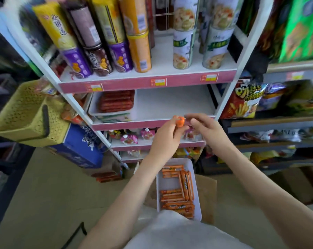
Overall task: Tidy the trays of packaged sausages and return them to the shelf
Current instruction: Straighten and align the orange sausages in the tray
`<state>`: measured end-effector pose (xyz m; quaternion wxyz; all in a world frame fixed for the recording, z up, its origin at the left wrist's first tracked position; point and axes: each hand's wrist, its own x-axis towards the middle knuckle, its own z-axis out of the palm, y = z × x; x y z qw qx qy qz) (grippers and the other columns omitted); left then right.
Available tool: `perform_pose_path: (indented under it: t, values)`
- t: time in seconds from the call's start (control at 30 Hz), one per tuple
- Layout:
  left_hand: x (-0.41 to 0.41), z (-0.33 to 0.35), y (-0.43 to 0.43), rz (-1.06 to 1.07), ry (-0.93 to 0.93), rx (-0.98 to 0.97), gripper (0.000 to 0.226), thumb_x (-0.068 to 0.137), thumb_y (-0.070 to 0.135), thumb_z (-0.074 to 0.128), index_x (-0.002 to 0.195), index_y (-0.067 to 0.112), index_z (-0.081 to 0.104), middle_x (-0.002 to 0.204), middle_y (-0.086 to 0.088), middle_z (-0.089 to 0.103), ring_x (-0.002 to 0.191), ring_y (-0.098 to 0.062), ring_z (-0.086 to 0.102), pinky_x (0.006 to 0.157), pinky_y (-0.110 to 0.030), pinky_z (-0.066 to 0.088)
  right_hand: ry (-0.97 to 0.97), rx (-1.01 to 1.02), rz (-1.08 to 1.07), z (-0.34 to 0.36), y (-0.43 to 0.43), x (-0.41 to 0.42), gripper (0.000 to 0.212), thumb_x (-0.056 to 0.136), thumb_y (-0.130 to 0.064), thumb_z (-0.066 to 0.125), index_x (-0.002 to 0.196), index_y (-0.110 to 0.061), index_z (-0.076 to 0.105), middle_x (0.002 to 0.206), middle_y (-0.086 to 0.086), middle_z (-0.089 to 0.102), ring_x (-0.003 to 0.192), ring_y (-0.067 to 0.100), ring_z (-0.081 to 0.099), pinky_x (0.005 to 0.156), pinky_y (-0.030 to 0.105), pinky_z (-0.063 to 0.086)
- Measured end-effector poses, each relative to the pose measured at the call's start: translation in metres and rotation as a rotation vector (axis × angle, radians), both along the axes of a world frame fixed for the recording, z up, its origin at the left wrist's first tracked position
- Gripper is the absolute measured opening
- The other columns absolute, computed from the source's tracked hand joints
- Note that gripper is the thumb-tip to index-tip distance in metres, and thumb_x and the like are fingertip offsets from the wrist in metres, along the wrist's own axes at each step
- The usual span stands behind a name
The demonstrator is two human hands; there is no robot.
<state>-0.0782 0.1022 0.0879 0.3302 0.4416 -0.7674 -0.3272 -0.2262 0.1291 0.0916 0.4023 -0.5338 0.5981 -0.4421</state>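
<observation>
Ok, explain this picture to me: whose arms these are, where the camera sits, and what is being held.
No machine here: a person wears a camera on the head, looking down at their own arms. The left hand grips an orange sausage, seen end-on; the right hand has fingertips at it, too blurred to call a grip. Below, a white tray holds more of them. On the shelf sits a second tray of red ones, with bare space beside it.
</observation>
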Motion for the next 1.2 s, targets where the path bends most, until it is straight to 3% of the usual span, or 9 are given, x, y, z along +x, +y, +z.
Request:
perform_pose_path:
  t: [0.1,0.23,0.33,0.53,0.73,0.83,0.9,1.03,1.2]
  values:
    - [0.001,0.0,0.002,0.009,-0.145,-0.121,0.019,0.097,0.024,0.049,0.111,0.015,0.057,0.094,0.002,0.061,0.089,-0.016,0.059,0.057,-0.015,0.029,0.1,-0.201,0.092,0.025,0.005,0.007,0.02,0.091,-0.013,0.061,0.106,-0.027,0.063,0.104,-0.009,0.063,0.097,0.004,0.06,0.085,0.016,0.049]
    - [0.005,-0.002,0.003,0.028,-0.177,-0.205,0.027,0.097,0.028,0.049,0.121,0.018,0.057,0.1,-0.003,0.066,0.093,-0.021,0.06,0.062,-0.018,0.029,0.292,-0.327,0.06,0.024,0.007,0.017,0.015,0.086,-0.009,0.067,0.091,-0.023,0.064,0.09,-0.009,0.061,0.087,0.008,0.061,0.079,0.021,0.051]
    - [0.01,-0.004,0.0,0.024,-0.201,-0.211,0.017,0.095,0.032,0.053,0.103,0.018,0.057,0.084,0.01,0.052,0.081,-0.013,0.053,0.054,-0.011,0.026,0.09,-0.2,-0.062,0.022,0.007,0.019,0.015,0.085,-0.012,0.068,0.093,-0.024,0.062,0.088,-0.008,0.066,0.085,0.008,0.065,0.075,0.021,0.055]
    - [0.016,0.002,-0.005,-0.014,-0.073,-0.048,0.029,0.09,0.033,0.061,0.114,0.018,0.061,0.097,0.007,0.064,0.083,-0.005,0.059,0.067,-0.009,0.042,-0.346,-0.037,-0.254,0.009,0.002,0.009,0.006,0.092,-0.006,0.058,0.093,-0.011,0.061,0.087,0.005,0.068,0.077,0.01,0.069,0.073,0.022,0.056]
    - [0.034,0.003,-0.005,-0.013,0.492,0.451,0.022,0.084,0.021,0.07,0.105,0.025,0.066,0.107,0.002,0.068,0.103,-0.017,0.065,0.095,-0.034,0.051,-0.926,0.091,-0.415,-0.013,-0.001,-0.004,0.013,0.098,-0.01,0.047,0.092,-0.006,0.058,0.089,0.008,0.062,0.082,0.014,0.064,0.077,0.025,0.056]
    - [0.025,0.001,0.007,-0.067,0.574,0.402,0.027,0.089,0.014,0.062,0.116,0.021,0.063,0.118,0.005,0.066,0.113,-0.011,0.059,0.094,-0.023,0.049,-0.993,0.128,-0.384,-0.016,-0.003,0.001,0.015,0.099,-0.012,0.045,0.097,-0.005,0.058,0.091,0.007,0.062,0.087,0.015,0.063,0.084,0.028,0.055]
    - [0.017,0.0,0.011,-0.031,0.528,0.29,0.022,0.093,0.016,0.057,0.114,0.018,0.062,0.116,0.009,0.065,0.112,-0.004,0.058,0.089,-0.014,0.047,-0.891,0.162,-0.325,-0.015,-0.004,0.007,0.015,0.098,-0.016,0.048,0.1,-0.005,0.058,0.091,0.007,0.064,0.087,0.016,0.065,0.084,0.03,0.053]
    - [0.014,-0.005,0.004,0.075,0.381,0.096,0.016,0.093,0.021,0.056,0.107,0.017,0.063,0.107,0.01,0.066,0.103,-0.005,0.061,0.086,-0.009,0.045,-0.195,0.105,-0.228,-0.009,-0.002,0.009,0.012,0.092,-0.025,0.06,0.104,-0.025,0.06,0.106,-0.003,0.064,0.105,0.018,0.062,0.094,0.044,0.051]
    - [0.017,-0.018,-0.004,0.056,0.041,-0.147,0.028,0.095,0.029,0.051,0.112,0.011,0.063,0.105,-0.002,0.066,0.094,-0.013,0.06,0.073,-0.011,0.04,0.143,-0.307,0.092,0.021,0.004,0.023,0.03,0.082,-0.032,0.067,0.107,-0.043,0.055,0.111,-0.026,0.054,0.113,0.0,0.048,0.096,0.016,0.039]
